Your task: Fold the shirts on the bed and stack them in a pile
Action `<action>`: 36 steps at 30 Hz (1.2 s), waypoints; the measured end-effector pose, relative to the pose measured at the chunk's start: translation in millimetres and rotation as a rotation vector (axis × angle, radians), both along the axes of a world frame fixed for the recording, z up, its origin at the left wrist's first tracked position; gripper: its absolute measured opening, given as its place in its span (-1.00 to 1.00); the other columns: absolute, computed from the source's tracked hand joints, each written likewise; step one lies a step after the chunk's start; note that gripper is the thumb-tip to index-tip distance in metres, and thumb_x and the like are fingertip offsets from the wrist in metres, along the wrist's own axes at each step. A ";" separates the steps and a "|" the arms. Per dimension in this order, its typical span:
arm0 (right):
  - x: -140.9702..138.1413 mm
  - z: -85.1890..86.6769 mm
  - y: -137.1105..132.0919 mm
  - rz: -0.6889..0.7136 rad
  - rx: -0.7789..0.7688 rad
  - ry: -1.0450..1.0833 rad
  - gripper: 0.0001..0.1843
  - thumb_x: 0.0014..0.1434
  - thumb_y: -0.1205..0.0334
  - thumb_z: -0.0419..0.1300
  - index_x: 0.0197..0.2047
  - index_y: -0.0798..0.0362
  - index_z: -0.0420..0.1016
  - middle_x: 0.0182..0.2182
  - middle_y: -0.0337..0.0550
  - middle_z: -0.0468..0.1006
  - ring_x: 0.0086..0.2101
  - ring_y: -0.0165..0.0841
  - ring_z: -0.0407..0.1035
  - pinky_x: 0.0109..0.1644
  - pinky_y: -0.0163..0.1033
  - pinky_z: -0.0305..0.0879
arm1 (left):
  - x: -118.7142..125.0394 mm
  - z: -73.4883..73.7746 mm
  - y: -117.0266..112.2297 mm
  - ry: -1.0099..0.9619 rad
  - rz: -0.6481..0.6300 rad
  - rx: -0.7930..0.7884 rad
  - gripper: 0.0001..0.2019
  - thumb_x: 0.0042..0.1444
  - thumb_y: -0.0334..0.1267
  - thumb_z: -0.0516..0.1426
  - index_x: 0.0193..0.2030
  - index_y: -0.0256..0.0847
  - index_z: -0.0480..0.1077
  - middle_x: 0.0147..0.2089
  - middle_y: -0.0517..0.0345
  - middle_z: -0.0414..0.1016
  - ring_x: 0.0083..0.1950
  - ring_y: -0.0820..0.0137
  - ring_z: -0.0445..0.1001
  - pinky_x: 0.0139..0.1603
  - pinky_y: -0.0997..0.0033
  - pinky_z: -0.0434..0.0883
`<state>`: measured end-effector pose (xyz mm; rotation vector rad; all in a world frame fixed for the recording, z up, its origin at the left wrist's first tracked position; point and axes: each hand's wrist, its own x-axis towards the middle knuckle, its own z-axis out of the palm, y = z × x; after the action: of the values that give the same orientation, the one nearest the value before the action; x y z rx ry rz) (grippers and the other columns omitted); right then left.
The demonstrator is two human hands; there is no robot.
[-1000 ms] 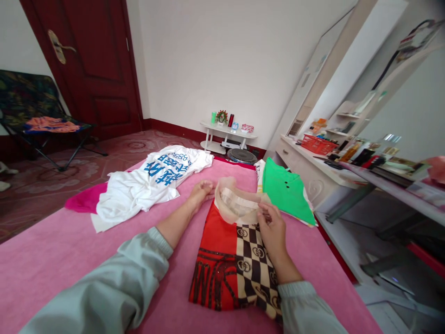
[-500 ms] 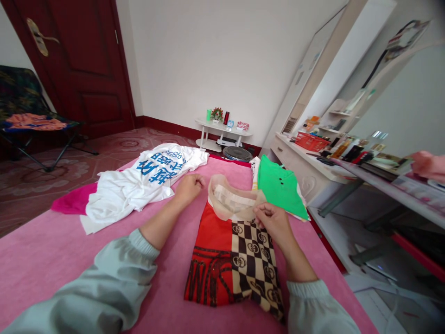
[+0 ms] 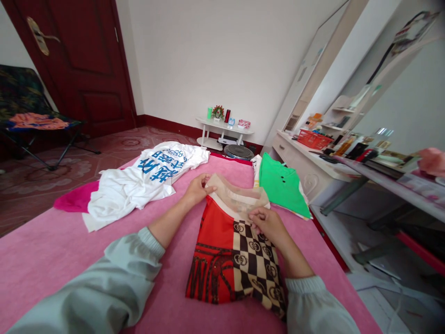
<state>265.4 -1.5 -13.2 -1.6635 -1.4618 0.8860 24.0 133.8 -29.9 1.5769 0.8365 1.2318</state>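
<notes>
A folded top (image 3: 222, 246), red on the left half and brown-and-cream checked on the right, lies before me with its sheer beige collar (image 3: 239, 197) at the far end. My left hand (image 3: 200, 189) pinches the collar's left edge. At the collar's right lower side, my right hand (image 3: 264, 222) has its fingers closed on the sheer fabric. Beyond my right hand lies a folded green shirt (image 3: 281, 181) with dark buttons, on top of other clothes. A rumpled white T-shirt (image 3: 139, 190) with blue lettering is spread to my left.
Pink bedding (image 3: 167, 273) lies under the clothes, with a magenta cloth (image 3: 74, 198) at its left edge. A dressing table with a red basket (image 3: 314, 139) stands on the right. A low white stand (image 3: 222, 124) is against the far wall; a folding chair (image 3: 38, 120) stands left.
My left hand has moved right and taken hold of the collar's left edge. My right hand has shifted slightly left and down along the collar.
</notes>
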 end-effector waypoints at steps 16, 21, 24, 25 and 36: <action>1.3 -5.5 1.4 -0.020 0.073 -0.071 -0.85 0.00 0.16 0.16 -0.48 0.06 0.41 -0.67 -0.28 0.45 -0.69 -0.44 0.29 -0.61 -0.38 0.16 | -2.2 4.6 -3.1 -0.240 -0.040 -0.204 -0.40 -0.33 -0.22 0.37 -0.05 -0.28 0.40 -0.09 -0.01 0.54 -0.08 0.25 0.50 0.01 0.24 0.39; 2.8 -7.1 2.2 -0.023 0.065 -0.073 -0.86 -0.01 0.17 0.16 -0.48 0.06 0.43 -0.67 -0.28 0.45 -0.69 -0.43 0.30 -0.61 -0.37 0.17 | 1.2 -7.2 -3.0 -0.383 -0.054 -0.279 -0.53 -0.27 -0.37 0.29 -0.10 -0.28 0.42 -0.10 -0.01 0.54 -0.08 0.25 0.51 -0.01 0.26 0.40; 1.2 -6.1 1.8 -0.029 0.052 -0.069 -0.87 -0.02 0.18 0.16 -0.48 0.06 0.42 -0.68 -0.30 0.44 -0.69 -0.44 0.29 -0.61 -0.38 0.15 | 3.4 -8.9 -2.9 -0.421 -0.089 -0.355 -0.53 -0.19 -0.41 0.22 -0.03 -0.27 0.38 -0.14 -0.03 0.54 -0.16 0.29 0.52 -0.07 0.27 0.42; 0.5 -5.4 1.5 -0.030 0.045 -0.063 -0.86 -0.02 0.17 0.16 -0.48 0.06 0.42 -0.68 -0.30 0.43 -0.69 -0.44 0.29 -0.62 -0.38 0.15 | 4.0 -9.3 -2.4 -0.395 -0.074 -0.350 -0.54 -0.16 -0.41 0.20 -0.02 -0.28 0.37 -0.14 -0.04 0.53 -0.16 0.30 0.52 -0.06 0.27 0.42; 20.8 20.5 -0.7 -0.395 0.402 0.043 -0.70 0.01 0.04 0.19 -0.31 0.11 0.48 -0.52 -0.17 0.52 -0.58 -0.38 0.36 -0.49 -0.29 0.30 | -7.8 28.1 -28.0 0.419 0.299 0.396 -0.69 0.23 -0.15 -0.03 -0.39 -0.23 0.44 -0.36 0.10 0.49 -0.29 0.35 0.45 -0.15 0.38 0.36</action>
<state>286.3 -2.2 7.2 -1.5372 -1.1332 0.3782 16.3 105.7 -1.8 2.1360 1.1793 1.3569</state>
